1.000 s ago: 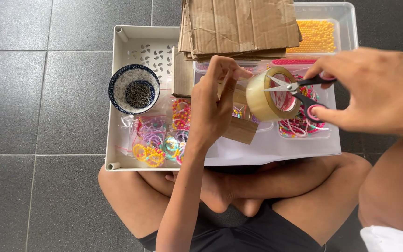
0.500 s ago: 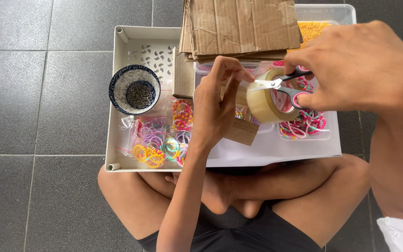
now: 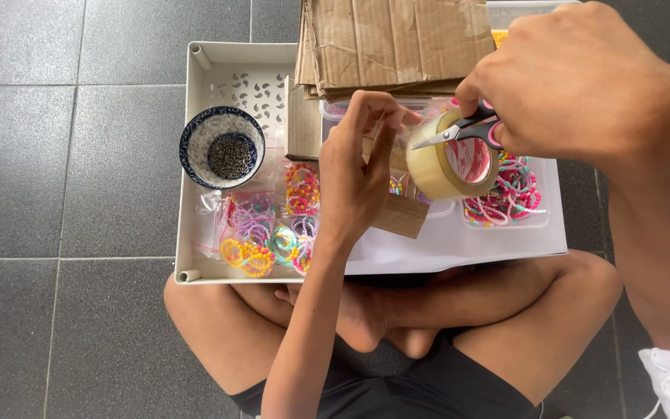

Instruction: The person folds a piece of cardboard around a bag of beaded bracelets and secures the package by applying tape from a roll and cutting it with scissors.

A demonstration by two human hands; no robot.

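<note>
My left hand (image 3: 358,174) pinches a small brown cardboard piece (image 3: 403,216) together with the free end of a strip from a roll of clear packing tape (image 3: 445,164). The roll hangs just right of that hand, over the tray. My right hand (image 3: 575,85) grips pink-handled scissors (image 3: 463,130). Their blades point left, lying across the top of the roll at the stretched tape strip. Both hands are over the middle of the white tray (image 3: 195,171), above my crossed legs.
A blue-patterned bowl (image 3: 222,147) of small dark bits stands at the tray's left. Bags of colourful bead bracelets (image 3: 261,237) lie near it. Stacked cardboard sheets (image 3: 397,43) cover the tray's far side. A clear box of beads (image 3: 509,198) sits on a white sheet (image 3: 459,247).
My right hand has moved left and closer with the scissors, bringing the blades onto the tape beside the roll. My left hand has stayed in place.
</note>
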